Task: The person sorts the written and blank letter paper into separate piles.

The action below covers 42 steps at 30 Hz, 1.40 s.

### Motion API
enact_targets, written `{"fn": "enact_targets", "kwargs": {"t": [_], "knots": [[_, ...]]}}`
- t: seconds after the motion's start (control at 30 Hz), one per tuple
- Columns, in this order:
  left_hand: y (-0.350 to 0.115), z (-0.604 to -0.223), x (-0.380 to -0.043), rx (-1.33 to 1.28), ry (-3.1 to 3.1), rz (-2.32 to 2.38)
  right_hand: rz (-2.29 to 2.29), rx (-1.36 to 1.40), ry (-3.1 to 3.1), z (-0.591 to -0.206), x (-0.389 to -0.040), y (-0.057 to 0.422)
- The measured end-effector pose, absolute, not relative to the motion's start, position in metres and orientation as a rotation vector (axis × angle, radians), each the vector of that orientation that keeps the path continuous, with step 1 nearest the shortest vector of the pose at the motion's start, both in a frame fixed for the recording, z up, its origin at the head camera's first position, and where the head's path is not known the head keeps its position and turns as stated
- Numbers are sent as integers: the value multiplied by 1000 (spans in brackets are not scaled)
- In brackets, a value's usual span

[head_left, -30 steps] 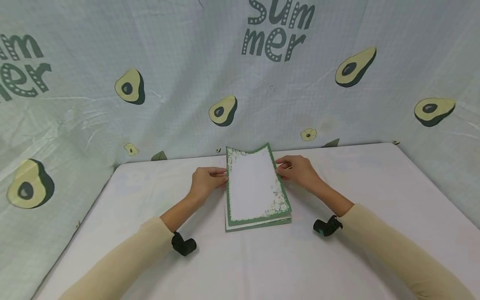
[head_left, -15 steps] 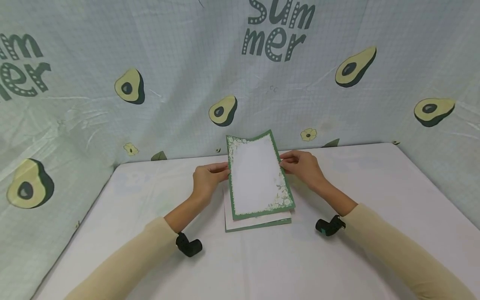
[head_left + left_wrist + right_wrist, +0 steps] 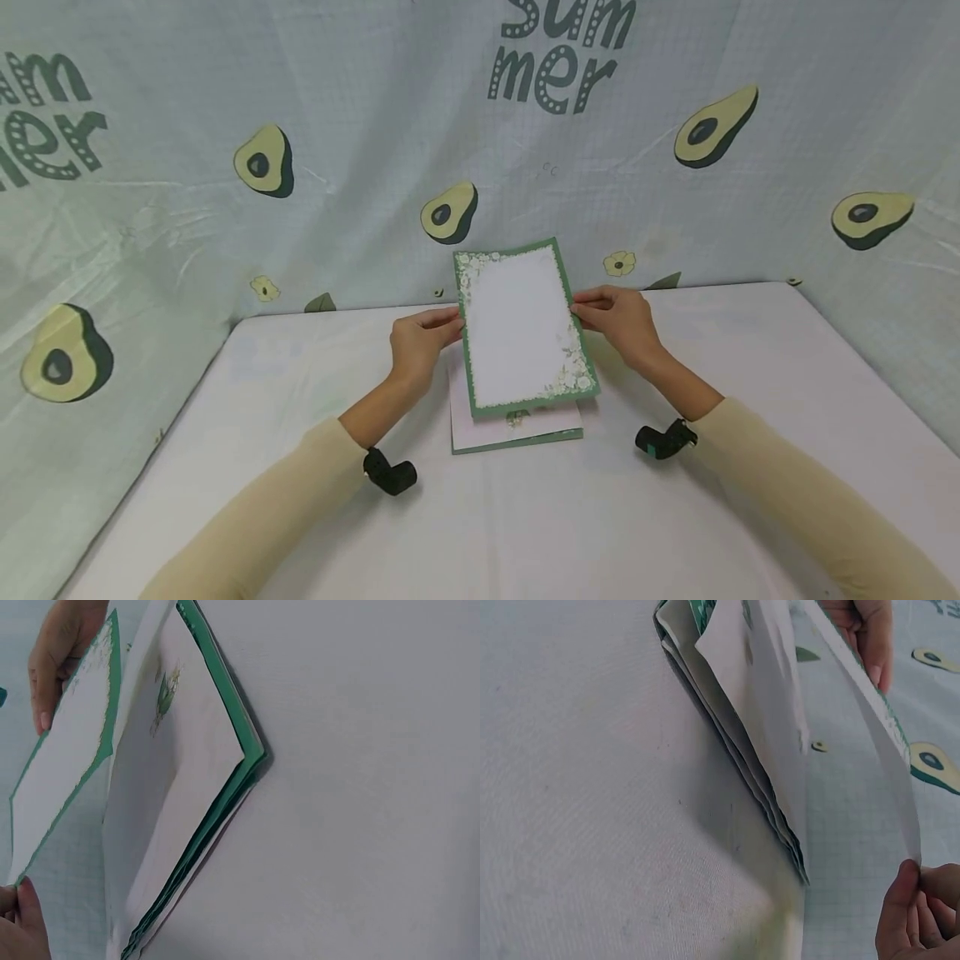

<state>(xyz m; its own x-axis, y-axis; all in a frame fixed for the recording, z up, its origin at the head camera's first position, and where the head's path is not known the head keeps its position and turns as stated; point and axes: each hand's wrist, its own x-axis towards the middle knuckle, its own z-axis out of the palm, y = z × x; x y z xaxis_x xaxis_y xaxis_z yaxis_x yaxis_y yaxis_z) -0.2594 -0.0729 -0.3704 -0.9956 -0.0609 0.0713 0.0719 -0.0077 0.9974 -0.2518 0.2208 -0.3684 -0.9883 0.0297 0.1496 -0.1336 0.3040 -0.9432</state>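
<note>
A sheet of paper (image 3: pixel 521 329) with a green, flower-decorated border is held up by both hands, tilted above a stack. My left hand (image 3: pixel 420 343) pinches its left edge between thumb and fingers. On the opposite edge my right hand (image 3: pixel 621 323) pinches it the same way. Below lies the stack of paper sheets (image 3: pixel 480 435), its top sheet pale with a small plant print and green showing at the edges. In the left wrist view a gap separates the raised sheet (image 3: pixel 67 742) from the stack (image 3: pixel 195 727). The right wrist view shows the raised sheet (image 3: pixel 881 742) slightly bowed.
The stack lies on a white-covered table (image 3: pixel 525 517). Behind it hangs a pale curtain (image 3: pixel 360 108) printed with avocados and lettering, which also runs along both sides. A small black camera (image 3: pixel 392 473) is worn on the left wrist, another black camera (image 3: pixel 663 440) on the right.
Both hands have lifted the bordered sheet up and slightly right, away from the stack. More of the pale sheet beneath shows, with its small plant print now visible.
</note>
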Motion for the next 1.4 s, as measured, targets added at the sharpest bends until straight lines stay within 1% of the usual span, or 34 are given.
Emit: {"fn": "enact_targets", "kwargs": {"t": [0.27,0.53,0.8,0.93,1.4], "knots": [[-73,-365,-261,-19,-2080,-2219,1770,116,-2406,-360,-253,222],[-72,-367,-259,-15,-2081,-2220,1803,113,-2393,-363,-247,224],[-67,-366,-261,-70,-2058,-2240,1813,148,-2341,-364,-247,229],[-67,-366,-260,-47,-2070,-2234,1826,136,-2345,-364,-247,230],[-49,-365,-256,-86,-1995,-2318,1779,117,-2367,-360,-237,246]]}}
